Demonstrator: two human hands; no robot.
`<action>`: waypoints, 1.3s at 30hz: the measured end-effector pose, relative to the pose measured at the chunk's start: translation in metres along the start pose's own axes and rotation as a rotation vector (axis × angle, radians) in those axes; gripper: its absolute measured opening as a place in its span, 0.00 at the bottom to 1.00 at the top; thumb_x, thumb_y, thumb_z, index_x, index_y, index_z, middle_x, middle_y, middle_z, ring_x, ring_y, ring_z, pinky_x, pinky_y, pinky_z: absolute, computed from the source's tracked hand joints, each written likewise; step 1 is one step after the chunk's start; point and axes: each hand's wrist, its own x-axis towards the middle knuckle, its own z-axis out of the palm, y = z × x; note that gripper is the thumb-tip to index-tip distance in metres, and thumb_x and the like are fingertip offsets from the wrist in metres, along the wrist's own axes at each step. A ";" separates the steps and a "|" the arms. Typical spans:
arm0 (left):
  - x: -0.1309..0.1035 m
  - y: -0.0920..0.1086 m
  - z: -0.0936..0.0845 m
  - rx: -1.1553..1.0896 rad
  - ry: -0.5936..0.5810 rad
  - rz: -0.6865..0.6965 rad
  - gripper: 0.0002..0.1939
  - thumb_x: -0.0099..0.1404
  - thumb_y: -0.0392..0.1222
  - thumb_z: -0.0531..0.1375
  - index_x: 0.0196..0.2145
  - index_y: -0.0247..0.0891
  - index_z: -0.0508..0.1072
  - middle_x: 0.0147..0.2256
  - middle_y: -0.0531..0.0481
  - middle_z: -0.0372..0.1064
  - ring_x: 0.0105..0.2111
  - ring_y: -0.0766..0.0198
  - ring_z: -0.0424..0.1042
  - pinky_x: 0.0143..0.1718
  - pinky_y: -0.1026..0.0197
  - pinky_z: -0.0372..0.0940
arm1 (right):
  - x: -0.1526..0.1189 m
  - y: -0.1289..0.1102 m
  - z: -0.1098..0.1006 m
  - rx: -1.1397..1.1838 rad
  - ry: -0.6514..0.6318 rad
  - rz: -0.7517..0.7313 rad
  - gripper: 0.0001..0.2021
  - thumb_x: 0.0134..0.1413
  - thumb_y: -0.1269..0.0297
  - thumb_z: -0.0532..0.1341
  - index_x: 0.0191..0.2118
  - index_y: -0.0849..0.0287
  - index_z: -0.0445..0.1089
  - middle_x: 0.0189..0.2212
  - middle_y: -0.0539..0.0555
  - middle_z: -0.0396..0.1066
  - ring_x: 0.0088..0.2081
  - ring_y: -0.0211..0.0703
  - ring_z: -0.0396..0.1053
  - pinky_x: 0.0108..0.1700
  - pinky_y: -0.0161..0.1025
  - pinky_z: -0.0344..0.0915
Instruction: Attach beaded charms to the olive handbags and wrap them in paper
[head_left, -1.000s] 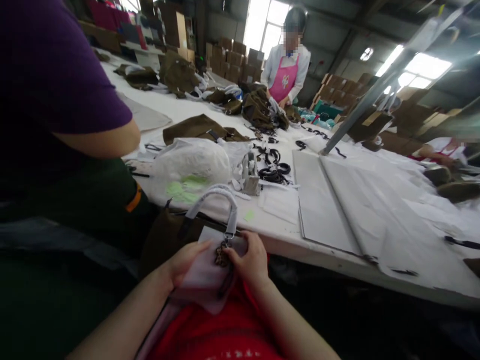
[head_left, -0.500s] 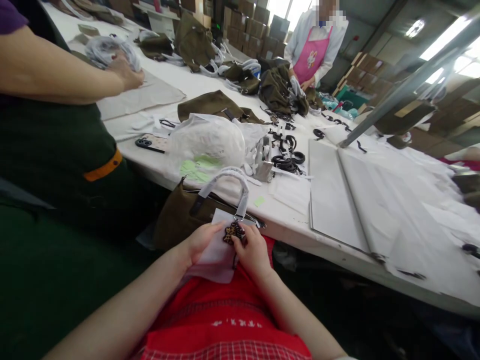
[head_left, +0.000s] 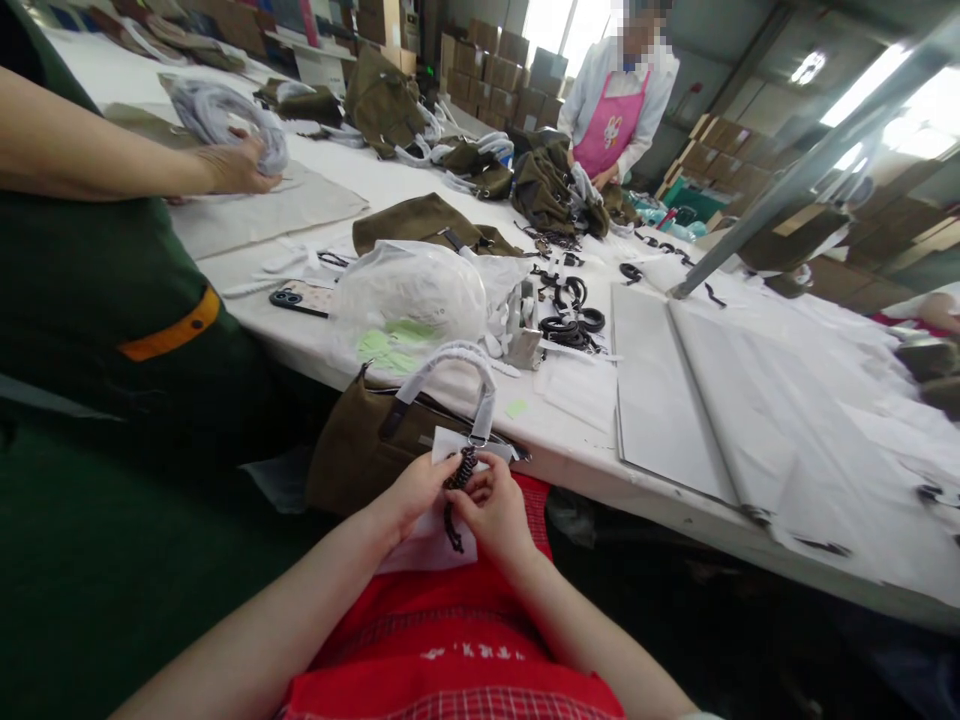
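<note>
An olive-brown handbag (head_left: 341,455) leans at the table edge in front of me, its upright handle (head_left: 454,355) wrapped in white film. From the metal ring at the handle's base hangs a dark bag charm (head_left: 463,468) with a stitched-looking edge; a dark strap end (head_left: 453,530) dangles below it. My left hand (head_left: 412,492) is closed, thumb on the charm's left side, over a white sheet (head_left: 431,550) that lies behind it. On the other side, the fingers of my right hand (head_left: 496,505) pinch the charm's right edge. Part of the charm is covered by my fingers.
On the white table (head_left: 570,425) lie a clear plastic bag (head_left: 412,290), a phone (head_left: 301,298), coiled black straps (head_left: 574,325) and grey boards (head_left: 660,400). A co-worker's hand (head_left: 244,165) holds wrapped handles at left. Another person (head_left: 619,100) stands behind more bags. A metal pole (head_left: 787,190) slants at right.
The charm has turned from its leopard-patterned face to its edge, and the strap end now hangs in view. My left thumb has moved onto it. The co-worker's hand at left has shifted slightly.
</note>
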 end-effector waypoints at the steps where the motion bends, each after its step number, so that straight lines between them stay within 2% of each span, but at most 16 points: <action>1: 0.000 -0.001 0.001 -0.008 0.004 -0.005 0.17 0.54 0.47 0.67 0.37 0.31 0.77 0.35 0.43 0.78 0.38 0.54 0.75 0.43 0.56 0.67 | -0.001 -0.001 0.000 0.013 -0.009 0.007 0.24 0.45 0.64 0.66 0.50 0.57 0.61 0.24 0.44 0.69 0.24 0.37 0.70 0.28 0.33 0.68; 5: -0.003 -0.002 0.007 -0.067 -0.003 -0.018 0.17 0.55 0.49 0.66 0.35 0.32 0.77 0.32 0.44 0.77 0.34 0.56 0.75 0.39 0.57 0.68 | -0.003 -0.002 0.000 0.011 -0.032 0.013 0.22 0.45 0.64 0.65 0.47 0.57 0.61 0.25 0.45 0.72 0.25 0.39 0.72 0.29 0.34 0.69; 9: -0.002 -0.001 0.009 0.095 0.073 0.057 0.17 0.46 0.44 0.71 0.33 0.32 0.76 0.29 0.47 0.76 0.32 0.57 0.74 0.37 0.58 0.67 | -0.003 0.000 -0.001 0.014 -0.063 -0.014 0.23 0.44 0.67 0.64 0.49 0.58 0.61 0.25 0.46 0.71 0.24 0.39 0.72 0.28 0.34 0.69; 13: 0.002 -0.001 0.004 0.110 0.054 0.040 0.17 0.47 0.45 0.70 0.32 0.31 0.76 0.28 0.46 0.76 0.30 0.57 0.74 0.34 0.58 0.66 | 0.000 0.007 -0.008 0.000 -0.050 -0.024 0.17 0.50 0.67 0.59 0.48 0.59 0.62 0.24 0.48 0.73 0.24 0.40 0.73 0.27 0.35 0.69; 17: 0.003 -0.006 0.002 0.013 -0.016 -0.061 0.18 0.50 0.46 0.68 0.35 0.30 0.76 0.28 0.44 0.77 0.27 0.57 0.74 0.32 0.57 0.66 | 0.007 0.014 -0.015 0.021 -0.024 0.099 0.10 0.54 0.60 0.58 0.41 0.58 0.64 0.20 0.48 0.72 0.19 0.42 0.71 0.21 0.34 0.64; 22: 0.000 -0.014 0.006 -0.060 -0.028 -0.087 0.13 0.52 0.44 0.67 0.32 0.32 0.75 0.22 0.50 0.73 0.21 0.62 0.71 0.28 0.60 0.64 | 0.015 0.015 -0.009 0.164 -0.140 0.233 0.10 0.55 0.56 0.58 0.35 0.57 0.65 0.18 0.46 0.70 0.16 0.38 0.68 0.17 0.31 0.61; 25: 0.002 -0.015 0.004 -0.122 -0.015 -0.092 0.14 0.53 0.45 0.67 0.33 0.32 0.75 0.25 0.48 0.75 0.24 0.61 0.73 0.30 0.60 0.66 | 0.015 0.012 -0.007 0.095 -0.116 0.154 0.10 0.56 0.56 0.58 0.34 0.57 0.65 0.19 0.47 0.70 0.18 0.39 0.69 0.20 0.33 0.64; 28: 0.007 -0.013 -0.001 -0.200 0.000 -0.152 0.15 0.57 0.48 0.65 0.34 0.31 0.76 0.29 0.43 0.77 0.29 0.56 0.76 0.36 0.56 0.69 | 0.008 0.007 -0.010 -0.142 -0.041 -0.034 0.08 0.58 0.58 0.57 0.33 0.57 0.67 0.24 0.50 0.72 0.25 0.40 0.72 0.29 0.34 0.66; 30: 0.009 -0.012 -0.001 -0.239 -0.002 -0.205 0.14 0.59 0.47 0.62 0.35 0.31 0.76 0.29 0.41 0.78 0.30 0.55 0.77 0.38 0.54 0.70 | 0.003 0.003 -0.014 -0.283 -0.009 -0.116 0.07 0.58 0.60 0.58 0.36 0.57 0.69 0.27 0.50 0.74 0.28 0.40 0.72 0.32 0.35 0.66; 35: 0.008 -0.008 0.005 -0.267 -0.047 -0.247 0.08 0.57 0.39 0.61 0.31 0.31 0.77 0.29 0.40 0.78 0.28 0.55 0.76 0.37 0.55 0.70 | -0.003 -0.006 -0.017 -0.430 0.024 -0.159 0.11 0.56 0.60 0.60 0.43 0.56 0.70 0.28 0.50 0.74 0.29 0.41 0.71 0.34 0.36 0.64; 39: 0.004 -0.006 0.006 -0.223 -0.053 -0.160 0.07 0.53 0.36 0.63 0.31 0.32 0.78 0.28 0.44 0.78 0.29 0.57 0.76 0.37 0.58 0.69 | -0.003 -0.006 -0.017 -0.497 0.032 -0.193 0.10 0.55 0.61 0.61 0.43 0.56 0.70 0.28 0.49 0.74 0.29 0.41 0.71 0.34 0.36 0.63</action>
